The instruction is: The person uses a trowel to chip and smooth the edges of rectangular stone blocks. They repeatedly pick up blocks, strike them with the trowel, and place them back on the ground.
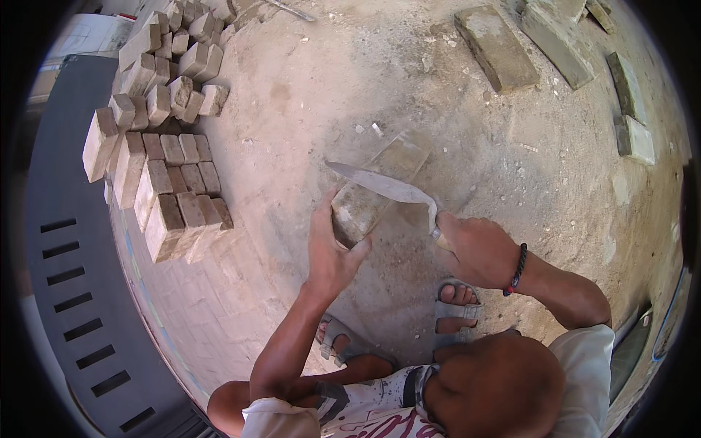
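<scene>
My left hand [332, 252] grips the near end of a dusty paving brick [359, 210], with the thumb on its near side. My right hand [476, 250] is closed round the handle of a trowel [394, 188]. The trowel's narrow metal blade points left and lies across the top of the brick; whether it touches or is just above cannot be told. Beyond the blade, a flat dusty block [403, 155] rests on the ground, partly hidden by the blade and the brick.
Several bricks stand stacked and heaped in a pile [175, 157] at the left, beside a dark slotted metal panel [80, 277]. Larger concrete slabs [496, 50] lie at the far right, with smaller blocks [634, 139] near the right edge. My sandalled feet [456, 310] stand on sandy ground close by.
</scene>
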A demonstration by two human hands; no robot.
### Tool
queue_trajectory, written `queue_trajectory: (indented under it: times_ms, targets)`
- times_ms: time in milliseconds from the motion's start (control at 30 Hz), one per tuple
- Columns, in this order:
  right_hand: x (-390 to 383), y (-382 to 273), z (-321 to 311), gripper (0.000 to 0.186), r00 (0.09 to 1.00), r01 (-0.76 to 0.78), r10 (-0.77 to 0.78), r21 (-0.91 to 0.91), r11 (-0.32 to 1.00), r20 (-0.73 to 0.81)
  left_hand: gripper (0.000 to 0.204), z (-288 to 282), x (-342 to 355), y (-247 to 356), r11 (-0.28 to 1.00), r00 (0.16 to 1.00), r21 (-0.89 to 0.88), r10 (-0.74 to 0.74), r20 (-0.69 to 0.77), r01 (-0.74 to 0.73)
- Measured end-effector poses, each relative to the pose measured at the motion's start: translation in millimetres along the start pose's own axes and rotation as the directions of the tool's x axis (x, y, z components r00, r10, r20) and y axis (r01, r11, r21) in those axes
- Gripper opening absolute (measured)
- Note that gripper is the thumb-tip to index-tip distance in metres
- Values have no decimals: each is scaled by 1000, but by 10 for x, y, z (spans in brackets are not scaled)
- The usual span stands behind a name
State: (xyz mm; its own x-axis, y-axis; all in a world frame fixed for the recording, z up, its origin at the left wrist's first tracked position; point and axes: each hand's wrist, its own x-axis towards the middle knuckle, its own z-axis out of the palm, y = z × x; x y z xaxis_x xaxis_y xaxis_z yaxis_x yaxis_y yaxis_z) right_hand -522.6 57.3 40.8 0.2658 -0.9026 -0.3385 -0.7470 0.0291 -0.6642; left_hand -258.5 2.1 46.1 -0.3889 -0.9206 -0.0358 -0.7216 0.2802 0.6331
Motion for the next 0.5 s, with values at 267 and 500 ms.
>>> queue_trajectory:
  times_ms: [267,500]
  targets:
    - [75,3,-240,34,999,35,-35,31,999,-12,91,35,-17,-8,998,998,-37,-55,3,55]
    - [378,429,-405,36,999,-54,54,-44,998,-3,91,70,26,22,1000,1000,-13,-10,-29,10]
